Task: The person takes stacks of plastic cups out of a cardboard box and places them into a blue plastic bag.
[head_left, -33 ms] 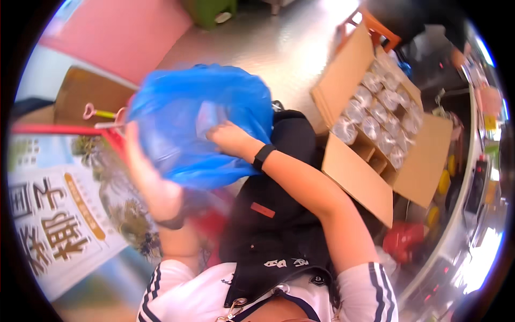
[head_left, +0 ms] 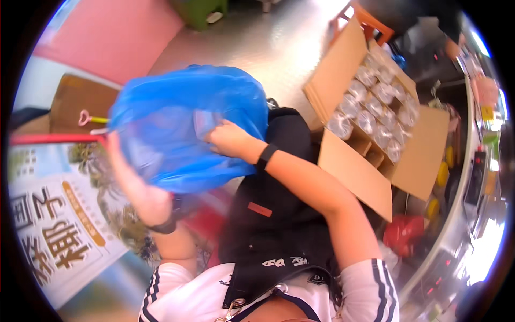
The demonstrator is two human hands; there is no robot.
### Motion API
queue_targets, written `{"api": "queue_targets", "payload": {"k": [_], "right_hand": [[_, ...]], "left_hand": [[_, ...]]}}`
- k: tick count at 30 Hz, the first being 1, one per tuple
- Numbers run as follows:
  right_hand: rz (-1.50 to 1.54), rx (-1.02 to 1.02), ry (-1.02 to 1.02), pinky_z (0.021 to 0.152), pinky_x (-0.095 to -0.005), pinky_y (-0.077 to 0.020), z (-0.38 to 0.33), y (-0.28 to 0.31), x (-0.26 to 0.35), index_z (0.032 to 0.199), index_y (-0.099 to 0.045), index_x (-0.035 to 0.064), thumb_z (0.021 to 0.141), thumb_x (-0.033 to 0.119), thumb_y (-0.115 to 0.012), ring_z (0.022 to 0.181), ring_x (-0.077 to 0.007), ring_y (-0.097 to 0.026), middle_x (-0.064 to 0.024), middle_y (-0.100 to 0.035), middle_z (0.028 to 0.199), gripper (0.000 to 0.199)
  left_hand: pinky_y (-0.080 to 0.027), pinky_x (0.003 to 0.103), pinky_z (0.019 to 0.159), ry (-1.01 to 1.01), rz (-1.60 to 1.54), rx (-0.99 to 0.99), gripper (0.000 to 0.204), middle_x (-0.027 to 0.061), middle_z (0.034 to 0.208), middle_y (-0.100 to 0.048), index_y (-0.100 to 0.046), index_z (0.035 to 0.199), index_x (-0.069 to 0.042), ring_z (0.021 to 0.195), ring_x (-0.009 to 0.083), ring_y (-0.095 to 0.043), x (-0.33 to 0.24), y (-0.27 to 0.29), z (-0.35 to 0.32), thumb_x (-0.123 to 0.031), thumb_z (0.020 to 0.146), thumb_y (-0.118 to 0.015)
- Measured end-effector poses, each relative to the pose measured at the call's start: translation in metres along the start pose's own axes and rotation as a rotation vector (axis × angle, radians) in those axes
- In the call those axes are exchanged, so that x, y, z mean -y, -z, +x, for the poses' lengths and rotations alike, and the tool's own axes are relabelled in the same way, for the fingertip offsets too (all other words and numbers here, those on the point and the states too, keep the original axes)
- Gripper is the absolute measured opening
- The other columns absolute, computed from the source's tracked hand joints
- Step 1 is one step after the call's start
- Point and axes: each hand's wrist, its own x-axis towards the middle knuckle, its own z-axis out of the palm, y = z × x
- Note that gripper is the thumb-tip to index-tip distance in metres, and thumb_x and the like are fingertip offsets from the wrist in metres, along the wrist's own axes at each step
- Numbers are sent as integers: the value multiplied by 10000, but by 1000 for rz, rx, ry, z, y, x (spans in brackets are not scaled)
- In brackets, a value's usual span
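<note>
Both arms are raised: the right hand (head_left: 229,140) and the blurred left hand (head_left: 115,155) each grip the blue plastic bag (head_left: 182,126), which hides the floor; an open cardboard box (head_left: 354,172) of jars sits right.

1. This looks like a small food or drink stall, or the working corner of a shop.
2. An open cardboard box (head_left: 375,145) on the floor holds rows of sealed clear cups (head_left: 370,115) in dividers, which is bulk stock.
3. A curved metal counter (head_left: 456,247) runs along the right side.
4. A large printed sign (head_left: 59,236) with a picture of palm trees stands at the left.
5. The floor (head_left: 257,48) is bare and shiny.
</note>
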Motion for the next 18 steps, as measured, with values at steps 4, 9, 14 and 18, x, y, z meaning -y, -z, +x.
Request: {"api": "queue_targets", "payload": {"k": [4, 9, 14, 18], "right_hand": [[4, -619, -253, 706, -426, -472, -94, 96, -7, 792, -587, 44, 733, 166, -592, 797, -325, -590, -140, -609, 788, 136], [-340, -336, -1014, 729, -412, -496, -253, 89, -142, 816, -555, -60, 681, 190, -682, 807, -371, -601, -243, -606, 797, 312], [-268, -262, -1229, 787, -423, -489, -246, 18, -167, 1054, -444, -42, 656, 294, -755, 889, -388, -594, -268, -602, 915, 607], [-221, -257, -1392, 829, -453, -459, -225, 8, -175, 1221, -304, -13, 617, 365, -790, 978, -400, -564, -265, -584, 1009, 863]], "left_hand": [[-434, 365, 914, -152, 44, -11, 397, 85, 1168, -565, -514, 1203, -33, 1039, 217, -551, 2, 38, 33, -318, 928, -479], [-428, 370, 924, -120, 18, -2, 390, 82, 1181, -550, -505, 1213, -41, 1078, 218, -526, 11, 33, 30, -314, 937, -464], [-424, 370, 929, -84, 45, 48, 394, 86, 1207, -531, -500, 1217, -38, 1088, 217, -517, 21, 34, 30, -316, 940, -458], [-425, 364, 929, -108, 105, 77, 393, 85, 1195, -539, -503, 1211, -38, 1083, 211, -520, 18, 44, 32, -319, 941, -455]]}}
